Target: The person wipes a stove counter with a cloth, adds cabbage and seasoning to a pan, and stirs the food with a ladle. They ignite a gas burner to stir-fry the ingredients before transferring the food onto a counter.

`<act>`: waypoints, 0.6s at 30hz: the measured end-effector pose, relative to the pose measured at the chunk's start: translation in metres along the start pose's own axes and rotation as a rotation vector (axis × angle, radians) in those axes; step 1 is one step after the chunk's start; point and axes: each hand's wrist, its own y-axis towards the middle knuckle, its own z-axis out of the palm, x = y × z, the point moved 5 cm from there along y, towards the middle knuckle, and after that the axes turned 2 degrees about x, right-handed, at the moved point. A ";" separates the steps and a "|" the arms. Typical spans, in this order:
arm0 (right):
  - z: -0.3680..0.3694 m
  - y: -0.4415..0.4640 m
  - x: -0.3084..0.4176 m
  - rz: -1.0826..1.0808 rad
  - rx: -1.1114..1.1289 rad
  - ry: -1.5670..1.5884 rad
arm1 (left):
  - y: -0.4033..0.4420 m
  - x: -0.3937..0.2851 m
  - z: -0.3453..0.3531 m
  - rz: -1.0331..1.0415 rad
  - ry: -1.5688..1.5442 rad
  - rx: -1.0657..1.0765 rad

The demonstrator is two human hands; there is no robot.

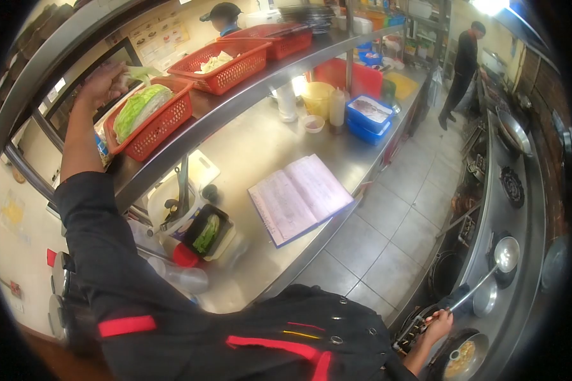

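Note:
My left hand is raised to the steel shelf, its fingers closed on a pale green lettuce leaf. Just below that leaf, a larger lettuce lies in a red plastic basket. Down at the right, my right hand grips the long handle of a metal ladle. The ladle's round bowl is over the stove side, beyond a pan with pieces of food in it. That pan sits close to my right wrist.
More red baskets line the shelf. Beneath it, an open notebook, a black container with greens and blue tubs stand on the steel counter. A wok is farther along the stove. A person stands down the aisle.

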 end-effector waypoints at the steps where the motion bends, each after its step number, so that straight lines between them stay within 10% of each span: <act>1: 0.001 0.000 0.000 0.000 0.000 -0.001 | -0.005 0.004 0.006 -0.077 -0.015 0.052; 3: 0.003 -0.001 0.000 -0.001 0.003 -0.026 | 0.005 0.029 0.004 -0.156 -0.031 0.102; 5: 0.009 -0.006 0.005 0.012 0.001 -0.051 | 0.037 0.072 0.001 0.151 0.964 0.345; 8: 0.014 -0.003 0.002 0.019 0.022 -0.070 | 0.023 0.068 0.022 0.159 1.228 0.410; 18: 0.030 -0.002 0.004 0.024 0.061 -0.057 | 0.025 0.045 0.007 0.284 1.057 0.262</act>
